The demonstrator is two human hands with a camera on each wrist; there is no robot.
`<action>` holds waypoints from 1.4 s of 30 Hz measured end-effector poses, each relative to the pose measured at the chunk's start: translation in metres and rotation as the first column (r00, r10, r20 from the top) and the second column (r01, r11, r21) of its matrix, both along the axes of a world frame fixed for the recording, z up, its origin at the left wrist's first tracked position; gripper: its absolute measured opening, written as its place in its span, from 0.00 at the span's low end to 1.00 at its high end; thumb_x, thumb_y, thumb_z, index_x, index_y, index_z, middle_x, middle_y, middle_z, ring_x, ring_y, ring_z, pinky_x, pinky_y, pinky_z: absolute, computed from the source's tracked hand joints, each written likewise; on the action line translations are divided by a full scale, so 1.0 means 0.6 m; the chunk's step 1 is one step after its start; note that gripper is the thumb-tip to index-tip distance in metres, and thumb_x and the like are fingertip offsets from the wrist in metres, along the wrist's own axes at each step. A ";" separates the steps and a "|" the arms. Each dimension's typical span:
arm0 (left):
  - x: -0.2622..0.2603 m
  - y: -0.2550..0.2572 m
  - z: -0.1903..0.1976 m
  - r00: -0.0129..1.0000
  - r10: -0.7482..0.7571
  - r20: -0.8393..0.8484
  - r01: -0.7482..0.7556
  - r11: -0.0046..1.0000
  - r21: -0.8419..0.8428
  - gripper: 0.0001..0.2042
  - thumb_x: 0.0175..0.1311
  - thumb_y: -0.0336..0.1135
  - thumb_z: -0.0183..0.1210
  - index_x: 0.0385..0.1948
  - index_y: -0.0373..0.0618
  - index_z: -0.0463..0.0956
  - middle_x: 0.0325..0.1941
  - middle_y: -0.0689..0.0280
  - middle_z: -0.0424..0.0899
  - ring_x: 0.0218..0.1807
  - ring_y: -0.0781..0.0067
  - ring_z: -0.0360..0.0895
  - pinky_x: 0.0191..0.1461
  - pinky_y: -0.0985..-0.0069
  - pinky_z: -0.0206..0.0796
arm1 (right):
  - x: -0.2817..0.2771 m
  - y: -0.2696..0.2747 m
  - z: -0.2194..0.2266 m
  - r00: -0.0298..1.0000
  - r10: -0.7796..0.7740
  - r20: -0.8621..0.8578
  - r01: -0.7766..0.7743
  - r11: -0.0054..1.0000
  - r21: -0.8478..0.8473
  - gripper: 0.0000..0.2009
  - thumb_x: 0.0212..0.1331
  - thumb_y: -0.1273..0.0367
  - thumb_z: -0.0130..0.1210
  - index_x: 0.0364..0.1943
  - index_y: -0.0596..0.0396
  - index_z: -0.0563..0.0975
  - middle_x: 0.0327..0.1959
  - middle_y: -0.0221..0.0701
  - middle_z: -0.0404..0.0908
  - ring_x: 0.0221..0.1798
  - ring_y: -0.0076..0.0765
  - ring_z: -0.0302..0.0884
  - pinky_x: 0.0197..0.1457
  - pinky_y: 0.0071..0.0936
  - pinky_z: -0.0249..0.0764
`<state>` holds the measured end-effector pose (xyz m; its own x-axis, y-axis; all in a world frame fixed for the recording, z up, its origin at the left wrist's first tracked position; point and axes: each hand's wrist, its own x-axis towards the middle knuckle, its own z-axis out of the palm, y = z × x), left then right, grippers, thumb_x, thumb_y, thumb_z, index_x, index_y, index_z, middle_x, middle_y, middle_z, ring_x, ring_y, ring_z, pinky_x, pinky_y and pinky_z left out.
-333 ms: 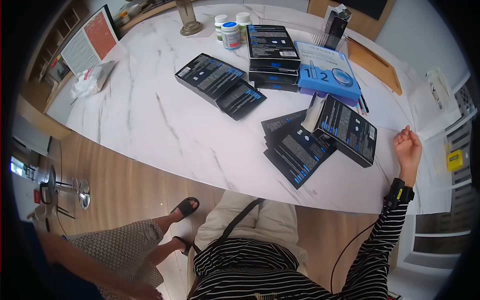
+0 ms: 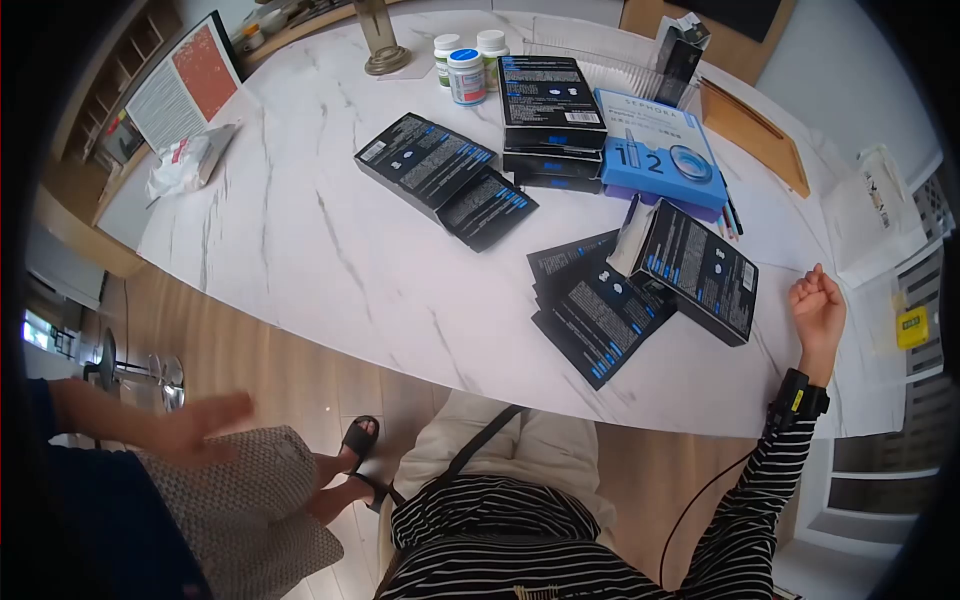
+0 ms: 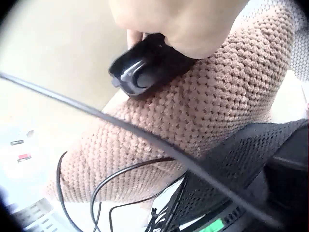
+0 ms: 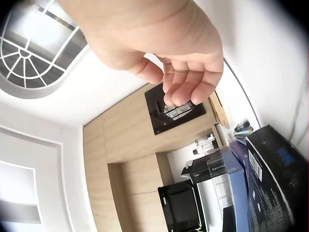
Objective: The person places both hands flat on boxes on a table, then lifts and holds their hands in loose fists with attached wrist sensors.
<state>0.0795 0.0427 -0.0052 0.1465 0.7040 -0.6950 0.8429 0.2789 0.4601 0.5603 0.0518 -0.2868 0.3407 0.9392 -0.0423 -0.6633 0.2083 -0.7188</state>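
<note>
My right hand rests at the right edge of the table, fingers loosely curled and holding nothing. In the right wrist view the same hand hangs over the scene with no object in it. Left of it, a black box with an open flap lies on several flat black packets. The left hand is out of the head view. In the left wrist view, the left hand holds a dark handheld device with a shiny grey end, against a knobbly beige fabric.
Two black boxes lie mid-table. Behind them stand a stack of black boxes, a blue box and pill bottles. A wooden tray lies back right. Another person's hand is at lower left. A cable crosses the left wrist view.
The other person at the left has raised a forearm and hand, and their legs have shifted slightly. The head view has tilted slightly; my right hand stays in place.
</note>
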 end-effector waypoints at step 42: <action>-0.315 0.202 -0.304 0.855 -0.436 -0.279 0.484 0.480 0.731 0.02 0.53 0.28 0.44 0.27 0.45 0.65 0.51 0.71 0.67 0.61 0.72 0.56 0.60 0.79 0.55 | -0.049 0.012 -0.010 0.959 0.120 0.258 -0.103 0.992 -0.080 0.11 0.57 0.70 0.40 0.39 0.61 0.69 0.26 0.28 0.70 0.30 0.25 0.66 0.37 0.21 0.65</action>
